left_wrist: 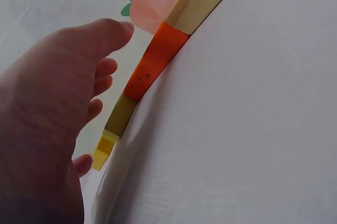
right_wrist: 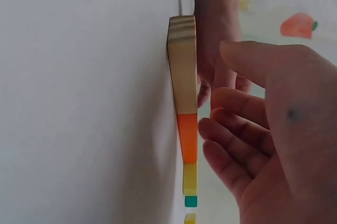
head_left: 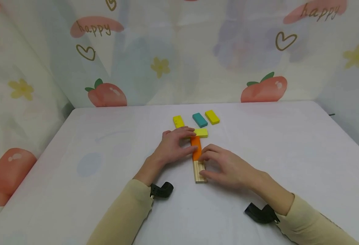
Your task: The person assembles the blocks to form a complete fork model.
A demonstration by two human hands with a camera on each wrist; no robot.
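A row of flat blocks lies on the white table: a plain wooden block [head_left: 199, 175] nearest, an orange block [head_left: 197, 156] end to end with it, and a light yellow block [head_left: 202, 133] set crosswise at the far end. My left hand [head_left: 176, 144] hovers over the left side of this row, thumb by the orange block and fingers reaching over the yellow one. On the other side is my right hand [head_left: 228, 168], its loosely bent fingers and thumb close above the wooden block. The right wrist view shows a gap between its thumb and fingers, with nothing held.
Beyond the row lie a yellow block [head_left: 178, 120], partly behind the left fingers, a teal block [head_left: 200, 120] and another yellow block [head_left: 212, 117]. A printed cloth backdrop [head_left: 191, 81] stands behind the white table [head_left: 75, 143]. Black wrist cameras hang under both forearms.
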